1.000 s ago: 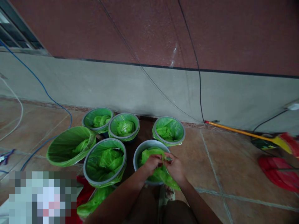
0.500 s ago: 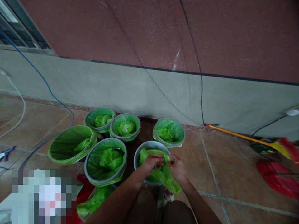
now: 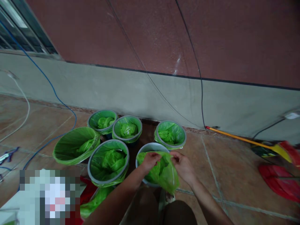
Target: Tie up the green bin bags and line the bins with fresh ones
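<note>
Between my hands a thin green plastic bag (image 3: 167,175) is spread over a grey bin (image 3: 152,147) just in front of my knees. My left hand (image 3: 151,162) pinches the bag's edge on the left, above the bin's opening. On the right, my right hand (image 3: 182,164) grips the same edge with bent fingers. The bag's lower part hangs over the near right side of the bin. Close by on the left stands a grey-rimmed bin (image 3: 89,165) lined with a green bag. Another lined bin (image 3: 185,137) stands behind my right hand.
Further lined bins stand to the left: one fully covered (image 3: 56,153), two near the wall (image 3: 90,120) (image 3: 140,128). A yellow-handled broom (image 3: 239,137) and a red dustpan (image 3: 276,181) lie right. A blue cable (image 3: 55,92) crosses the floor. A blurred patch (image 3: 49,197) covers the lower left.
My hands have drawn the bag's edge apart, and the bag is spread wider over the bin. The view has shifted slightly.
</note>
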{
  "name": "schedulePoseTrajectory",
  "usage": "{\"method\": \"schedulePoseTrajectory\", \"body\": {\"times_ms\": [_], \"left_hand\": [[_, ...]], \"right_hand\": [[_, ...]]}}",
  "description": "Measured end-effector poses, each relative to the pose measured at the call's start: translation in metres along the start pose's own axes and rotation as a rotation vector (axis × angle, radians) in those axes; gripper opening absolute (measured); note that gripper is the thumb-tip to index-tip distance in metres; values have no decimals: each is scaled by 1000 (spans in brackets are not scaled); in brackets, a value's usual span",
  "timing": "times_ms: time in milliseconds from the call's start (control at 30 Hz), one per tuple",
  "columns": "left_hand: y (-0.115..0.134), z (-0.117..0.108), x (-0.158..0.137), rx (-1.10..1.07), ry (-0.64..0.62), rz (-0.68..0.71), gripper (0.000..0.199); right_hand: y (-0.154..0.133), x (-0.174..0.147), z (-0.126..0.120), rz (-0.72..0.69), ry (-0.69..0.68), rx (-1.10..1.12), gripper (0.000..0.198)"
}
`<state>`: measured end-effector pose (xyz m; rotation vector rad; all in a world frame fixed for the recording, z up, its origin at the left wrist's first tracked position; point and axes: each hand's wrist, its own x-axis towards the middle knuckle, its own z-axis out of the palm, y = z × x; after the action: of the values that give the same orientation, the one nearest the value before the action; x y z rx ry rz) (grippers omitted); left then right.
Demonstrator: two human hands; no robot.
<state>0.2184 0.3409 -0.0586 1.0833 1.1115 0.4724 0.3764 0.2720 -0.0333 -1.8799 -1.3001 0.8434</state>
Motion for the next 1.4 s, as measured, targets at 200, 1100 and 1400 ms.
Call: {"method": "schedulePoseTrajectory", "body": {"times_ms": [200, 1100, 1400], "left_hand": [[4, 10, -9, 70, -56, 26, 27], [141, -53, -77, 929, 126, 686, 28], [134, -25, -50, 716, -7, 663, 24]], "right_hand": [[-20, -7, 11, -97, 7, -106, 26], [-108, 6, -42, -7, 173, 1033, 37], [-87, -6, 46, 44, -58, 587, 32]]}}
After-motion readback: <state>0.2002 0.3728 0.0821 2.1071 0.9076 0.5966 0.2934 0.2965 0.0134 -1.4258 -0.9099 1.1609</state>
